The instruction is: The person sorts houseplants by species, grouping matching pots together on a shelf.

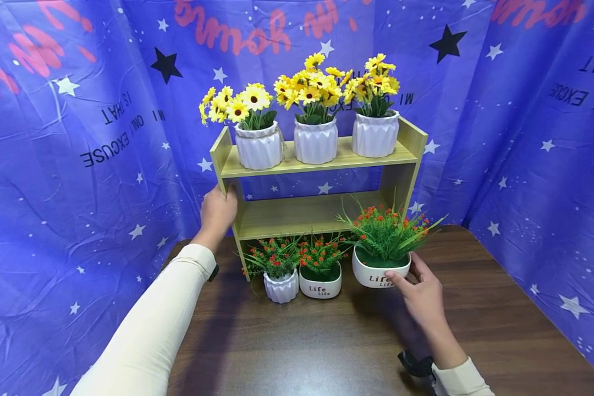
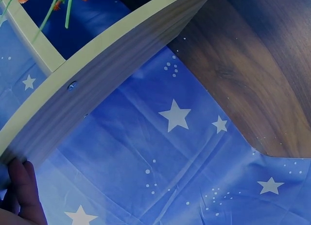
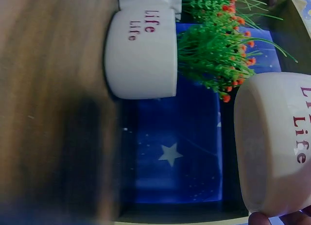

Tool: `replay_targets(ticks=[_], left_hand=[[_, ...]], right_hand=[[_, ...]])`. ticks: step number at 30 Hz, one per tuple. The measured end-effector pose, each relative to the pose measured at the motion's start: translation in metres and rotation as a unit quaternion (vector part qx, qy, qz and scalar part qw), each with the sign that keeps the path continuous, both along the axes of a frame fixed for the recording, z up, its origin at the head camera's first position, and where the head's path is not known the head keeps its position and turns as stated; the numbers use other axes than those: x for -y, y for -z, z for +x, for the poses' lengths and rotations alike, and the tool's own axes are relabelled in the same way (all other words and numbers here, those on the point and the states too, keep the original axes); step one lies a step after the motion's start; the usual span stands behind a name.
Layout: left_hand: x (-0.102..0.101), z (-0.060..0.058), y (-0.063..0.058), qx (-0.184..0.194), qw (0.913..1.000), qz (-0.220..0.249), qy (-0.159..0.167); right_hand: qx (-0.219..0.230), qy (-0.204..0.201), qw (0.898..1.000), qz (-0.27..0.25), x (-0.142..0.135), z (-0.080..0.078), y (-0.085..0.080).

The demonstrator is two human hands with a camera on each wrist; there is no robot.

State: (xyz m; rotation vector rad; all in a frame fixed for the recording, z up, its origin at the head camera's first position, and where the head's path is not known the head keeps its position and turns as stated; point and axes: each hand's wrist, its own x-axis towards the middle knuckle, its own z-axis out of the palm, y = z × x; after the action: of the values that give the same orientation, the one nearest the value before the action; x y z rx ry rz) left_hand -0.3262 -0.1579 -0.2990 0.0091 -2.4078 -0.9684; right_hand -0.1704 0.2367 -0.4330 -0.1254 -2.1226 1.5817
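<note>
My right hand (image 1: 424,297) grips a white oval flowerpot (image 1: 381,272) marked "Life", with grass and small orange flowers, at its right end. In the right wrist view the pot (image 3: 282,147) hangs raised off the table, its underside showing. My left hand (image 1: 219,212) holds the left side panel of a light wooden shelf (image 1: 287,215); in the left wrist view its fingers (image 2: 25,186) lie against the panel (image 2: 92,74). Below the middle board stand a ribbed white pot (image 1: 281,287) and another "Life" pot (image 1: 320,287), both with red-orange flowers.
Three ribbed white pots of yellow flowers stand along the top board: left pot (image 1: 259,146), middle pot (image 1: 315,143), right pot (image 1: 375,135). The shelf stands on a dark wooden table (image 1: 297,352). A blue star-printed curtain (image 1: 539,165) surrounds it.
</note>
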Motion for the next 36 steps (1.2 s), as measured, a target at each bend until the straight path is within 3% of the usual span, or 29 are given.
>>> replay_targets(ticks=[9, 18, 27, 36], left_hand=[[-0.001, 0.001, -0.001, 0.010, 0.9999, 0.004, -0.004], [0.000, 0.000, 0.000, 0.007, 1.0000, 0.002, -0.005], [-0.001, 0.000, 0.001, 0.004, 1.0000, 0.001, -0.003], [-0.001, 0.002, -0.002, 0.003, 1.0000, 0.004, -0.004]], right_hand=[[-0.045, -0.017, 0.999, -0.019, 0.002, -0.011, -0.027], [-0.050, -0.032, 0.998, 0.005, 0.005, -0.036, -0.049], [-0.024, -0.050, 0.998, 0.019, 0.007, -0.063, -0.053], [-0.043, -0.038, 0.998, 0.023, 0.009, -0.087, -0.051]])
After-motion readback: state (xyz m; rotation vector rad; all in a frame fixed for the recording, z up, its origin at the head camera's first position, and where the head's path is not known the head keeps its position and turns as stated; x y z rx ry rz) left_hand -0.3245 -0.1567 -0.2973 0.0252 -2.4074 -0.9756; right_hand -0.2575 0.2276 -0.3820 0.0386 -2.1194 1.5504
